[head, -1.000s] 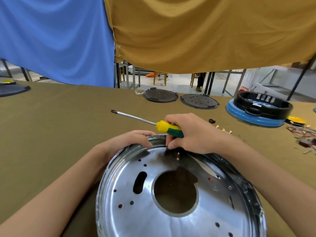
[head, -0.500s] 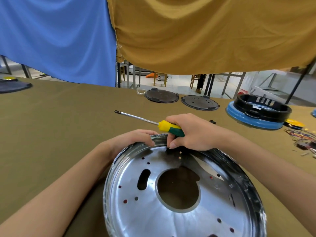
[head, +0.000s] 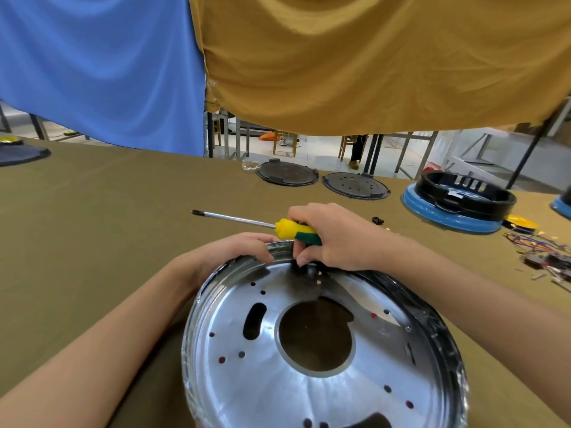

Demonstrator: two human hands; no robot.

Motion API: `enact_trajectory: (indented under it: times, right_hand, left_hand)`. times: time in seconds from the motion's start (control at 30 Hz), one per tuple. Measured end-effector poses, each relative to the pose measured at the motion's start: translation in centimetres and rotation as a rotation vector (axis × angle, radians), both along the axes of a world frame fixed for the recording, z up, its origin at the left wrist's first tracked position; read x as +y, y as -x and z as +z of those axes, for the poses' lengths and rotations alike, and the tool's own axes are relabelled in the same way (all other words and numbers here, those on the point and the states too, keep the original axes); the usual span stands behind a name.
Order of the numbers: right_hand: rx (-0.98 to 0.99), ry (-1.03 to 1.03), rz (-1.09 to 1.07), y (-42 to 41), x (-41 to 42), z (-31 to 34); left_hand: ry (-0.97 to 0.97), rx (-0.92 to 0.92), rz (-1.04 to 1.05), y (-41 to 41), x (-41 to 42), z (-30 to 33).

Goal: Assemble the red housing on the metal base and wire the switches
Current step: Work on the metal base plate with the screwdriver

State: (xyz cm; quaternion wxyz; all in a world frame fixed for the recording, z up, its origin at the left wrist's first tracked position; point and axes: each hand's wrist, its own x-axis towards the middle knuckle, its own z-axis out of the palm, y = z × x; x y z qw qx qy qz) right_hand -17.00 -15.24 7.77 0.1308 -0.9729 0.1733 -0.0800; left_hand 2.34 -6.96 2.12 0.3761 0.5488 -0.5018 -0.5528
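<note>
While the left hand (head: 234,251) pinches the stiff, probably slippery metal base (head: 324,350) by its rim, the right hand (head: 336,239) clasps the screwdriver (head: 278,225).

Nothing is being worn on the left hand (head: 234,251) or right hand (head: 336,239) (forearms likewise bare; no sleeves are being shown).
</note>
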Motion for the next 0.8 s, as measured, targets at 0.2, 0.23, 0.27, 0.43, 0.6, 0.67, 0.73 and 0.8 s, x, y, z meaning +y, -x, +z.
enact_trajectory:
  times: [0.2, 0.23, 0.27, 0.43, 0.6, 0.67, 0.73, 0.8]
  right_hand:
    - [0.004, 0.078, -0.059, -0.1, -0.7, -0.2]
    - [0.033, 0.045, -0.077, -0.3, -0.9, 0.1]
    - [0.074, 0.016, -0.089, -0.6, -1.0, 0.3]
    - [0.252, 0.004, -0.12, -2.3, -1.5, 1.0]
    - [0.314, 0.008, -0.141, -2.9, -1.4, 1.4]
    - [0.305, -0.02, -0.116, -2.6, -1.4, 1.5]
    - [0.279, -0.055, -0.099, -2.3, -1.5, 1.6]
    - [0.259, -0.076, -0.101, -2.1, -1.4, 1.5]
  left_hand:
    - [0.006, 0.043, -0.039, -0.3, 0.1, -0.1]
    - [0.004, 0.045, -0.034, -0.3, 0.1, -0.1]
    - [0.006, 0.052, -0.035, -0.2, 0.0, -0.1]
    - [0.003, 0.094, -0.027, 0.1, 0.1, 0.0]
    - [0.013, 0.119, -0.035, 0.1, 0.2, 0.0]
    - [0.016, 0.122, -0.046, 0.0, 0.1, -0.1]
    - [0.017, 0.121, -0.046, -0.2, 0.0, -0.3]
    - [0.017, 0.111, -0.045, -0.5, -0.3, -0.5]
